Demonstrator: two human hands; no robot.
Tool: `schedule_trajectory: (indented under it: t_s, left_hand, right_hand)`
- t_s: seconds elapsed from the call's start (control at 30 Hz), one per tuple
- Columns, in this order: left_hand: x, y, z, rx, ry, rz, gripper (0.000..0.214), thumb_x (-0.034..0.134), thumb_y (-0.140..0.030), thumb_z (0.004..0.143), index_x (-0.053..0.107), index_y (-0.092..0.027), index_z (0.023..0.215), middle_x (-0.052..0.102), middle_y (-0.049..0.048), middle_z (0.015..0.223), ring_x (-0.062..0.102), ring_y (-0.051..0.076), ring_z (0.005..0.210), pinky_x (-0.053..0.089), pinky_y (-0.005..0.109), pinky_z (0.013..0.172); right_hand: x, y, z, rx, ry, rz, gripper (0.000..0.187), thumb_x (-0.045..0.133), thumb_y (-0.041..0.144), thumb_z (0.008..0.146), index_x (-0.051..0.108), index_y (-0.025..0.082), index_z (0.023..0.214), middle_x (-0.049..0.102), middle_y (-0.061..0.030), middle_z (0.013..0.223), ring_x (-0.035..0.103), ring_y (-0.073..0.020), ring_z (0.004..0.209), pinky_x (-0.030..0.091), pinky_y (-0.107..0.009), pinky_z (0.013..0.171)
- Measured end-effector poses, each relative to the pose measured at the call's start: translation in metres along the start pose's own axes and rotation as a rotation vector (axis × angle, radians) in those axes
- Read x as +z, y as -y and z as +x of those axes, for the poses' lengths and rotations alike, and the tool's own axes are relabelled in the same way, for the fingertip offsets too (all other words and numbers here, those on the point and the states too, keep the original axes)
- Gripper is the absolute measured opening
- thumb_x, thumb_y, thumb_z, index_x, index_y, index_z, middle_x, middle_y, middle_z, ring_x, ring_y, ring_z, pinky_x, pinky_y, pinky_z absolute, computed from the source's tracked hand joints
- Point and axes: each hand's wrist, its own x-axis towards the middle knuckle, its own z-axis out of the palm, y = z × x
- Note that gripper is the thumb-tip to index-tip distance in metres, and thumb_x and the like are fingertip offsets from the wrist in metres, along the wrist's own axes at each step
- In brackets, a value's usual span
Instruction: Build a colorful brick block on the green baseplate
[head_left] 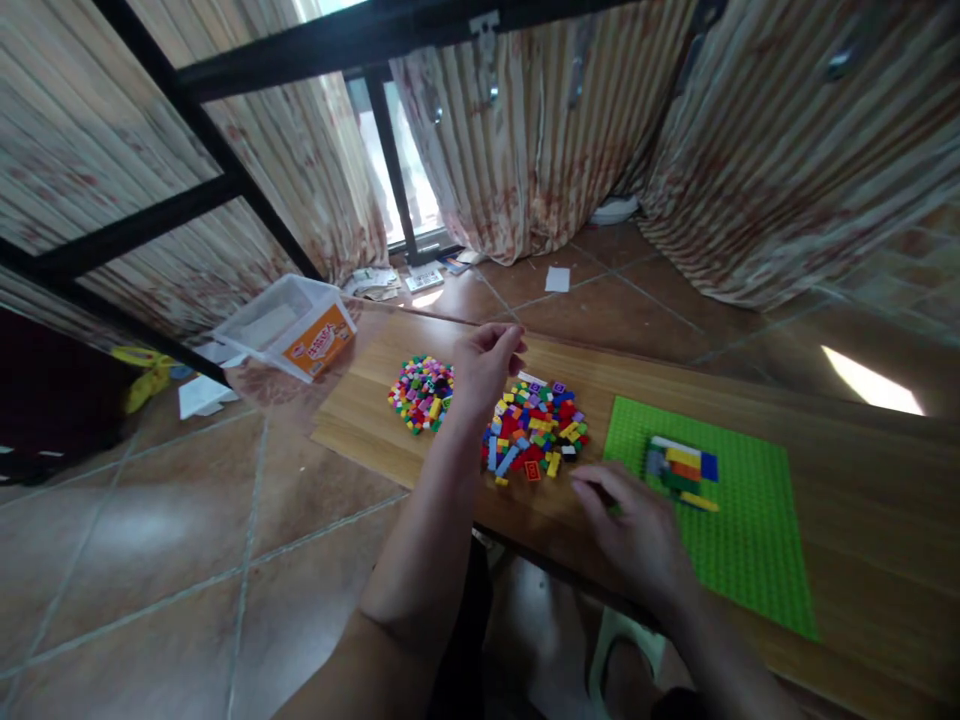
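Observation:
My left hand (486, 368) hangs over the loose bricks with its fingers bent and pressed together; whatever they may hold is hidden. Below and to its right lies a pile of mixed toy building bricks (536, 425). A second pile of smaller bricks (420, 392) sits left of my wrist, partly covered by it. My right hand (634, 525) is over the left edge of a green baseplate (750, 540), thumb and fingers curled towards each other; I cannot make out anything between them. On the plate stands a low build of bricks (682, 467) in white, orange, blue, green and yellow.
The pieces lie on a long wooden table (847, 480). A clear plastic box (289, 325) with an orange label stands at its left end. Curtains (540, 140) and a dark metal frame (315, 60) rise behind. Papers (373, 282) lie on the tiled floor.

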Motion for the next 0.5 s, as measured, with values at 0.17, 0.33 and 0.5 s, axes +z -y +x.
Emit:
schedule_trajectory:
  t_s: [0.17, 0.33, 0.5]
  left_hand:
    - [-0.019, -0.001, 0.006, -0.024, -0.057, -0.019, 0.016, 0.063, -0.028, 0.083, 0.065, -0.013, 0.080, 0.060, -0.0028, 0.065, 0.051, 0.002, 0.047, 0.040, 0.015, 0.047]
    - [-0.034, -0.004, 0.009, -0.003, -0.100, -0.063, 0.013, 0.063, -0.026, 0.083, 0.066, -0.013, 0.080, 0.060, -0.0031, 0.066, 0.051, 0.002, 0.047, 0.041, 0.015, 0.048]
    - [-0.045, -0.007, 0.011, 0.001, -0.127, -0.099, 0.013, 0.064, -0.026, 0.082, 0.065, -0.013, 0.079, 0.060, -0.0026, 0.066, 0.051, 0.002, 0.047, 0.039, 0.015, 0.047]
  right_hand:
    - [0.031, 0.005, -0.002, -0.061, 0.130, -0.097, 0.023, 0.045, 0.029, 0.095, 0.068, 0.025, 0.092, 0.069, -0.0036, 0.091, 0.064, -0.0181, 0.084, 0.046, -0.030, 0.073]
    - [0.026, -0.006, 0.003, 0.041, 0.021, -0.141, 0.019, 0.048, 0.031, 0.092, 0.066, 0.024, 0.090, 0.070, -0.0037, 0.090, 0.065, -0.0187, 0.082, 0.046, -0.031, 0.074]
    - [0.015, -0.013, 0.010, 0.099, -0.070, -0.185, 0.022, 0.048, 0.034, 0.091, 0.067, 0.023, 0.090, 0.071, -0.0040, 0.091, 0.066, -0.0190, 0.083, 0.046, -0.031, 0.075]
